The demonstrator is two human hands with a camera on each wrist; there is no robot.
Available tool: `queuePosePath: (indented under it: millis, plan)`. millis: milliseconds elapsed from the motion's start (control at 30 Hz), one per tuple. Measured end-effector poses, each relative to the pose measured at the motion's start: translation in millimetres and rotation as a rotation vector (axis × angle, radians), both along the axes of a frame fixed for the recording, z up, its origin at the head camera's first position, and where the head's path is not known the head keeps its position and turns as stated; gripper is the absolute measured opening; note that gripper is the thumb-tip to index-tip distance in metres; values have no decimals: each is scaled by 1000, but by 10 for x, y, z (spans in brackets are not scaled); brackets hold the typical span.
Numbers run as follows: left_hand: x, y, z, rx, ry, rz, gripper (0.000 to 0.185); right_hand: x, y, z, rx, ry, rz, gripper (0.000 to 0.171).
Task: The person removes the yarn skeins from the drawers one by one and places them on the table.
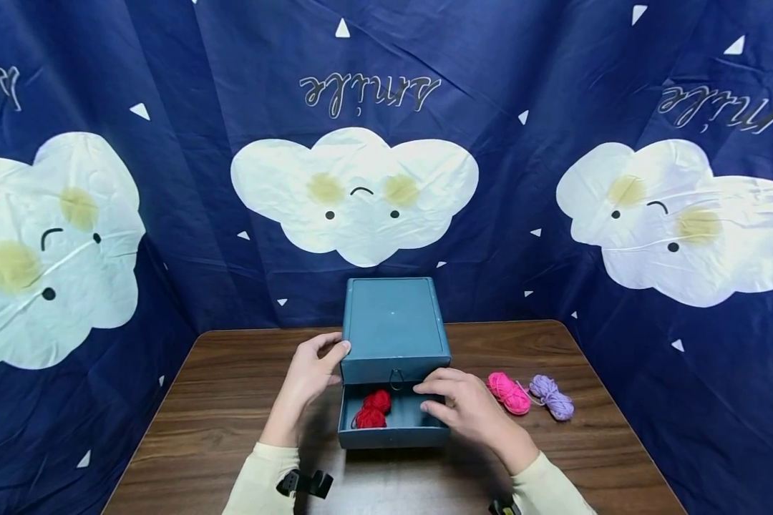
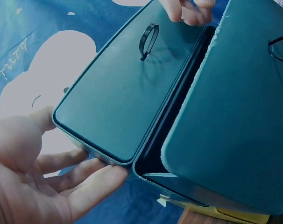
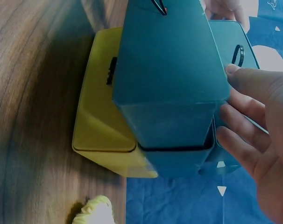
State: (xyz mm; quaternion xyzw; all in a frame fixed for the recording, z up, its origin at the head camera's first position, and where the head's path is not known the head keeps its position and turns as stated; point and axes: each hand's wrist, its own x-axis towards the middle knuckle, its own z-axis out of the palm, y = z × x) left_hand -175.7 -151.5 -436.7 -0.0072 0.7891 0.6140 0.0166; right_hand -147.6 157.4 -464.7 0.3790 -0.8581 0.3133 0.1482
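Staged recording booth, cloud-print backdrop [image 1: 354,193], wooden table [image 1: 219,400]

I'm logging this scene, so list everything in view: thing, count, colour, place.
drawer box: 1, teal, table middle, by the backdrop.
open drawer: 1, teal, pulled out of the box's lower front.
red yarn: 1, red, inside the drawer.
pink yarn: 1, pink, on the table right of the box.
purple yarn: 1, lilac, right of the pink one.
table: 1, dark wood.
backdrop: 1, navy with white clouds.
left hand: 1, touches the box's left side.
right hand: 1, rests on the drawer's right edge.
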Motion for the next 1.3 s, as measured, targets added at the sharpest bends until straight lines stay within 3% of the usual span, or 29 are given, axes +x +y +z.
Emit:
queuePosePath:
  millis: [467,1300]
  plan:
    - [15,14,3,-5,6,-3,56,-55,-145,-151,49,-21,37,30]
    - [4,19,-2,24,1,17,50,-172,-350,-103,287,-136,90,33]
